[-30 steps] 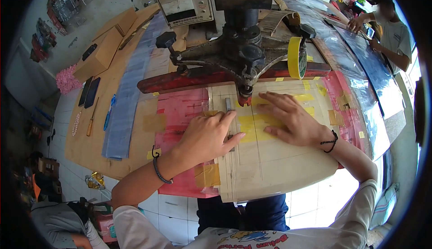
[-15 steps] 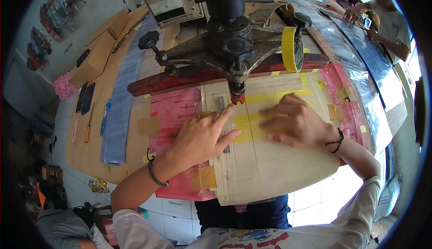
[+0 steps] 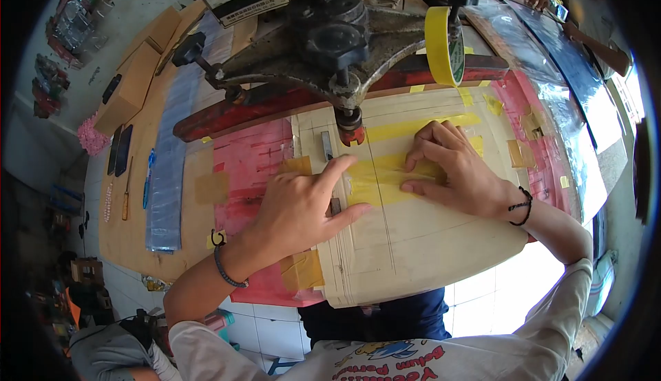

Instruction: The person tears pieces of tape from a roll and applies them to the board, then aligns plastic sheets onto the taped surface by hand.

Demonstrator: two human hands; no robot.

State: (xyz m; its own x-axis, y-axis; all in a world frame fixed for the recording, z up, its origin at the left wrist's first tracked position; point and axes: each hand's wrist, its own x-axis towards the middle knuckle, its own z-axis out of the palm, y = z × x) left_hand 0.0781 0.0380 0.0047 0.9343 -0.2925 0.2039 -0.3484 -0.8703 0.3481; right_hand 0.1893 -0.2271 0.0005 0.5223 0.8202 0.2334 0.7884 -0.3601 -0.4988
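My left hand rests on the left part of a cream sheet marked with pencil lines. Its thumb and index finger are spread apart, and nothing is held in it. A short metal strip lies partly under that hand. My right hand has its fingers curled at a wide strip of yellow tape, which looks creased towards the fingertips. Another yellow tape strip runs across the sheet farther back. The red sheet shows beneath the cream one.
Above the hands hangs a black metal clamp frame with a red-tipped post and red bar. A yellow tape roll hangs from it. A blue pen, screwdriver and phone lie left. Another person works at back right.
My right hand, blurred before, has slowed, and its fingers are curled at the yellow tape. My left hand's index finger and thumb remain spread. The whole view has shifted slightly.
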